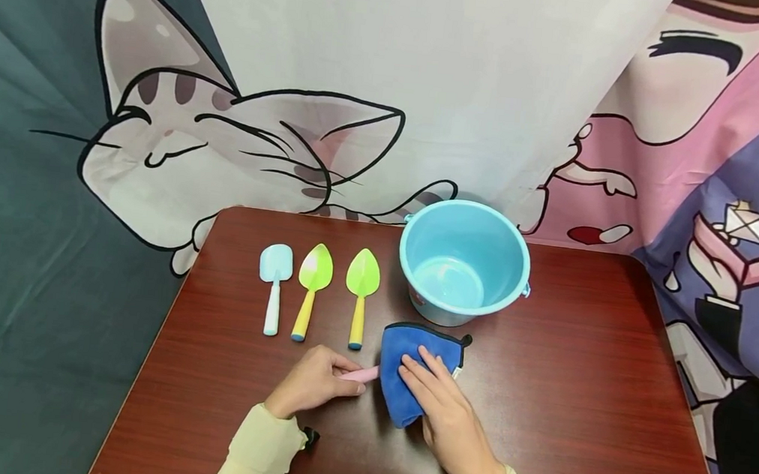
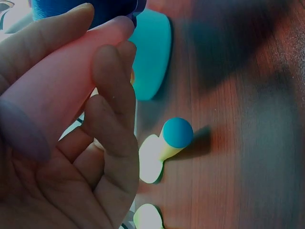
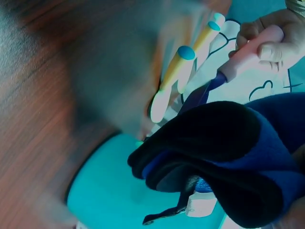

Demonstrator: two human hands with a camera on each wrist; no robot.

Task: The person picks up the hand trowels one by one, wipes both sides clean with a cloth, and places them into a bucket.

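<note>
My left hand (image 1: 318, 379) grips the pink handle (image 1: 362, 374) of a toy shovel, near the table's front middle. In the right wrist view the shovel's purple neck and blade (image 3: 198, 98) run behind a blue cloth (image 1: 398, 391) with black edging. My right hand (image 1: 453, 423) holds that cloth, its fingers laid across the top and the thumb hidden. The cloth hides most of the blade in the head view. Handle and cloth appear raised off the table in the wrist views.
Left of the cloth lie a light blue shovel (image 1: 276, 264) and two green trowels with yellow handles, one left (image 1: 316, 268) and one right (image 1: 364, 272). A light blue bucket (image 1: 443, 314) stands behind the cloth. A printed curtain hangs behind the brown table (image 1: 598, 376).
</note>
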